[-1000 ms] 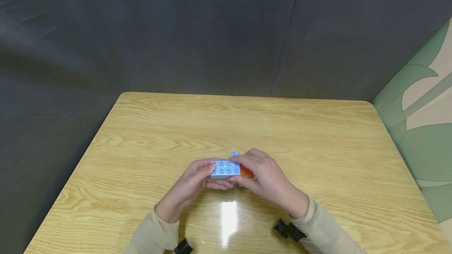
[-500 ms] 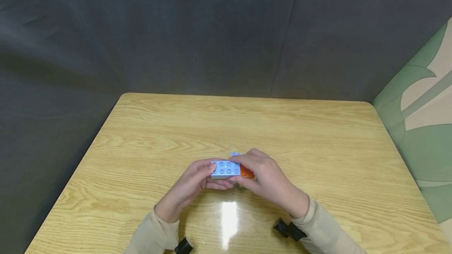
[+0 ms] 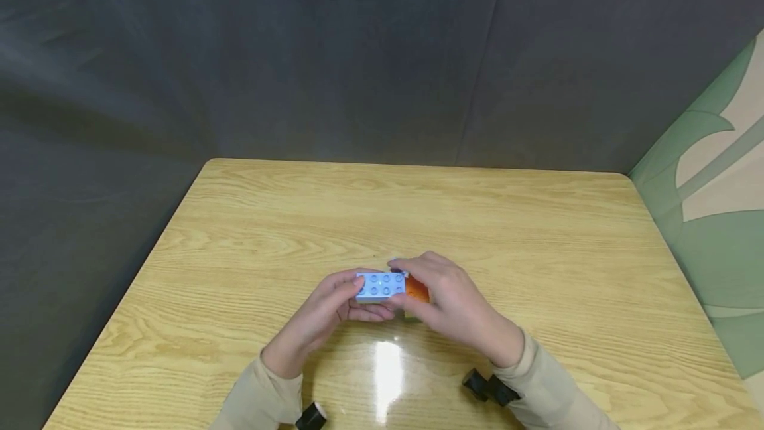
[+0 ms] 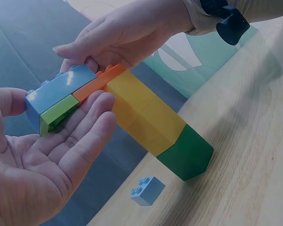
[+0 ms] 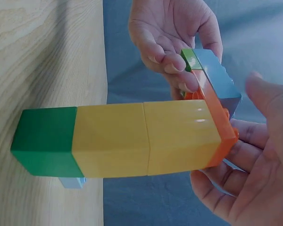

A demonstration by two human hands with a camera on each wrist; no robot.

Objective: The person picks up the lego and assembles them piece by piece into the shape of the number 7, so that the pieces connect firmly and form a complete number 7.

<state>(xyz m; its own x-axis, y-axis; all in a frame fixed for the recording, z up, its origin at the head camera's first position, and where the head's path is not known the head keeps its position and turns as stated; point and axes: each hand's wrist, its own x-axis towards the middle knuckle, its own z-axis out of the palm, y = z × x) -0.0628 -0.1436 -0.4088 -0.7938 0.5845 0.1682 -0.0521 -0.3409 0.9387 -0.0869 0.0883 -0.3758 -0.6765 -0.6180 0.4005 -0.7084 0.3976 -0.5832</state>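
A tower stands on the table: a dark green block [image 4: 188, 153] at the bottom, two yellow blocks [image 5: 146, 136] above, and an orange plate [image 5: 210, 101] on top, jutting leftward. Across the orange plate lies a light blue eight-stud brick [image 3: 380, 286], with a lime green piece [image 4: 59, 113] under its left end. My left hand [image 3: 331, 300] pinches that end, thumb on the blue brick and fingers beneath the lime piece. Around the tower's top is my right hand [image 3: 447, 294], its thumb and fingers spread; the thumb stands off the brick in the right wrist view.
A smaller light blue brick [image 4: 147, 190] rests on the wooden table [image 3: 507, 231] behind the tower, mostly hidden by my right hand in the head view. Dark cloth [image 3: 358, 58] hangs past the table's far edge. A green and beige patterned surface [image 3: 722, 244] borders the right side.
My right thumb and fingers have loosened from the blue brick's right end and spread apart, uncovering its studs and more of the orange plate. The left hand keeps its place.
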